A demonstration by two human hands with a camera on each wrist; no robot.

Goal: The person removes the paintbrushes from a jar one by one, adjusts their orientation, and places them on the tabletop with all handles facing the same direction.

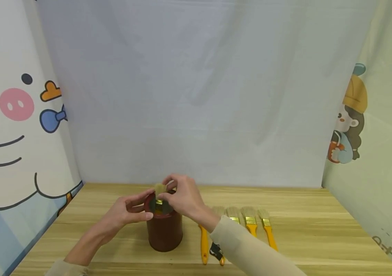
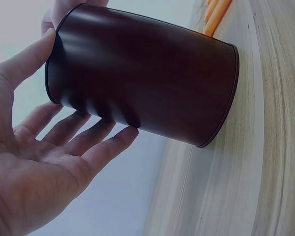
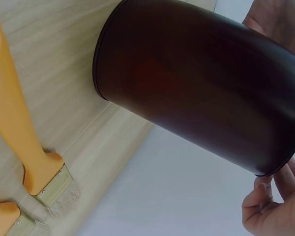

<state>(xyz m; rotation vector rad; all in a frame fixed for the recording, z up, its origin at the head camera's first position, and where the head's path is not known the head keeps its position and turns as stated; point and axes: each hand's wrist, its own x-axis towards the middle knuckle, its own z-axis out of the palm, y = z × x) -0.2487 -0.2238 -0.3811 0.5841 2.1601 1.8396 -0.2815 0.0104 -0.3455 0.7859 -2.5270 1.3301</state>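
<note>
A dark red-brown cylindrical container stands upright on the wooden table, its rim open at the top. My left hand holds it by the upper part, thumb on the near side and fingers round the far side. A paintbrush stands in the container with its pale bristles up, just above the rim. My right hand pinches this brush near its bristles. The brush's handle is hidden inside the container. In the left wrist view, the left hand's thumb and fingertips touch the container.
Several more paintbrushes with yellow-orange handles lie in a row right of the container, bristles pointing away, partly behind the right forearm. A small black object shows by the sleeve. A pale cloth hangs behind the table.
</note>
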